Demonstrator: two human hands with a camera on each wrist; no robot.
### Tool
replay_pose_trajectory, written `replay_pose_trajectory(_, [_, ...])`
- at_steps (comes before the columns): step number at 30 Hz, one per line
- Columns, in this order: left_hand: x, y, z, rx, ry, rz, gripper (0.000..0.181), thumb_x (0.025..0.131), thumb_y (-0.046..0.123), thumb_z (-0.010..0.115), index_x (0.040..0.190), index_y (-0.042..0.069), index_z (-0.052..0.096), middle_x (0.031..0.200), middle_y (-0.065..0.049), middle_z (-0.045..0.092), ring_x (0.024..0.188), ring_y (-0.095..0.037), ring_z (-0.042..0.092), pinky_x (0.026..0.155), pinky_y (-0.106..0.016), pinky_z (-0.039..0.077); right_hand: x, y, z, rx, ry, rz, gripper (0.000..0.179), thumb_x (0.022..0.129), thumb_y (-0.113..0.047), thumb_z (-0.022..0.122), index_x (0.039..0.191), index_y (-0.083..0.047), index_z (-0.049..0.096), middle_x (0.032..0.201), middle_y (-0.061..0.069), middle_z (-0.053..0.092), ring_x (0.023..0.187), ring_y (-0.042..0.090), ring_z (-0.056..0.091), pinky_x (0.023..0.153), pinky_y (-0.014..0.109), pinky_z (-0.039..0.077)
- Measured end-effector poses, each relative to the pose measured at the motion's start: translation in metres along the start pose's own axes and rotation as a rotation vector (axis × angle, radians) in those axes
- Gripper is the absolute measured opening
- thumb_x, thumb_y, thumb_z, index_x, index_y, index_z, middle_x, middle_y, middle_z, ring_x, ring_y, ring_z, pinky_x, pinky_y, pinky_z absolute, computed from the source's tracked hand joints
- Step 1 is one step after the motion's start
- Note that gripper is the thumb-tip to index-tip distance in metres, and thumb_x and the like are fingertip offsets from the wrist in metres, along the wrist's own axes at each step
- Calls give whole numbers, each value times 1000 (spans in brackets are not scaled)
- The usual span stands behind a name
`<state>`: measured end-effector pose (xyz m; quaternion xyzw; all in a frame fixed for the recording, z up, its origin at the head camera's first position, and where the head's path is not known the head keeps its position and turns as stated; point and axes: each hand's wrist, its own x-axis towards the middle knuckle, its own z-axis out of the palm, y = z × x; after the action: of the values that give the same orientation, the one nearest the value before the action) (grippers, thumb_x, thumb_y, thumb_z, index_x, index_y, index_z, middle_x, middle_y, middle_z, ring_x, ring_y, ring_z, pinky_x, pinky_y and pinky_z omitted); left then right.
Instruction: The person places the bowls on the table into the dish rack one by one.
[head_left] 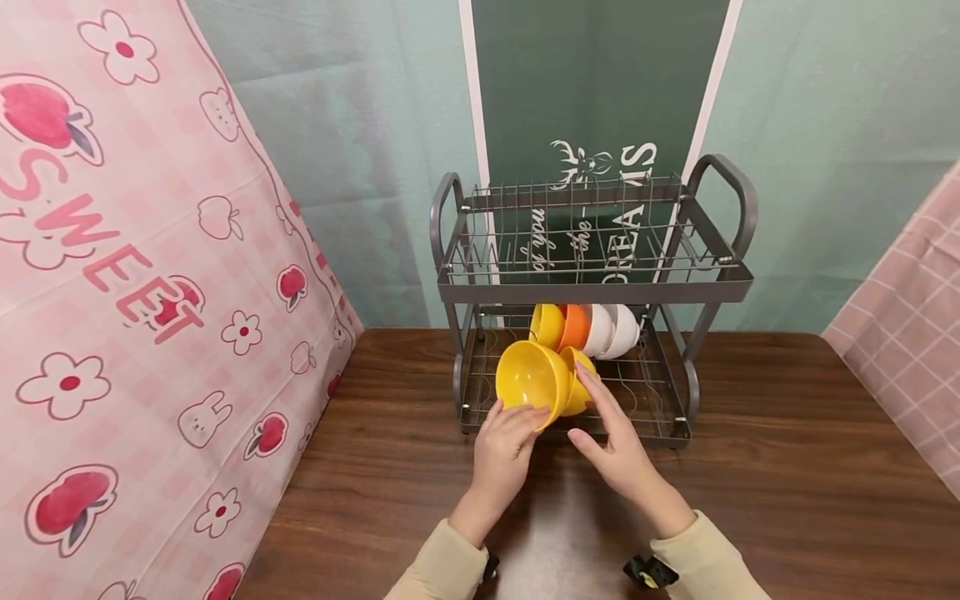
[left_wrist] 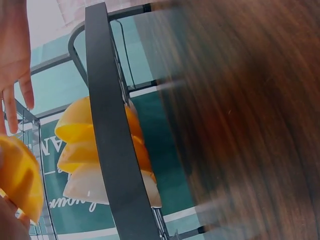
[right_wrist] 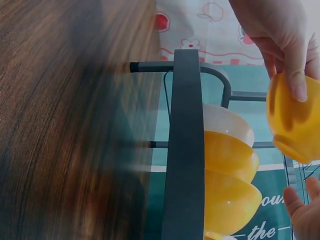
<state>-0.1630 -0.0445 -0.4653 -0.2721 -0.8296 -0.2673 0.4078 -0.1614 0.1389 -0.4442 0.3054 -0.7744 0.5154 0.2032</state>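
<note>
My left hand (head_left: 504,450) grips a yellow bowl (head_left: 525,375) by its lower rim, the opening tilted toward the head camera. In the right wrist view, the thumb of that hand lies along the outside of the bowl (right_wrist: 292,122). Just right of it is a second yellow bowl (head_left: 579,398), partly hidden behind the held one. My right hand (head_left: 621,454) is beside this second bowl, fingers extended and thumb spread, holding nothing. Behind, on the lower shelf, stand a yellow bowl (head_left: 548,325), an orange bowl (head_left: 575,327) and white bowls (head_left: 624,332) nested sideways in a row.
A dark grey two-tier dish rack (head_left: 592,292) stands on the wooden table (head_left: 787,467); its upper wire tier is above the bowls. Patterned pink cloth (head_left: 172,333) hangs at the left, pink checked cloth (head_left: 915,333) at the right, and a green curtain (head_left: 810,167) behind.
</note>
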Motion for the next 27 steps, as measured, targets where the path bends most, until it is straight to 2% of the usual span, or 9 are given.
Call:
replay_pose_trajectory(5, [-3,2,-1,3,-58,83,17,84,20,63,98,20,73,101,10,71,97,-8,65,97,-42,46,-1,1,-1,41,-42,56,78,77,1,66,144,-3,27,151,13,27,136,0,25,99,7,31])
replay_pose_trajectory(10, [-5,4,-1,-2,-89,124,18,83,18,64,99,21,73,101,10,71,98,-7,65,98,-41,45,-3,2,-1,75,-71,95,83,78,-2,67,147,-10,22,152,12,23,137,0,23,101,8,30])
replay_pose_trajectory(12, [-5,4,-2,-3,-92,147,18,83,17,65,99,21,73,100,10,71,97,-7,65,98,-41,45,-1,-8,-3,88,-84,112,85,76,1,67,147,-7,21,153,13,22,138,-1,20,102,8,28])
replay_pose_trajectory(17, [-6,4,-3,6,-125,215,18,83,19,65,98,23,73,99,12,71,97,-6,65,100,-39,44,0,-11,-8,88,-127,154,95,72,2,71,148,-11,15,154,11,18,136,-2,23,101,7,29])
replay_pose_trajectory(19, [-6,4,-3,12,-139,239,17,83,19,66,98,24,73,100,13,71,97,-6,65,100,-39,44,-3,-2,-8,98,-147,166,99,72,-2,74,149,-17,13,154,7,16,135,0,25,100,7,31])
replay_pose_trajectory(23, [-7,4,-3,7,-161,272,17,83,19,66,97,25,73,101,14,70,98,-4,64,102,-39,43,-3,1,-11,131,-187,178,105,70,-4,76,149,-19,9,154,9,13,135,1,24,100,8,32])
replay_pose_trajectory(27, [-7,4,-5,-7,-196,292,19,83,20,66,100,25,73,102,16,70,99,-2,63,103,-39,41,-3,1,-13,118,-210,192,110,67,-6,79,149,-20,7,153,9,13,131,0,26,96,10,36])
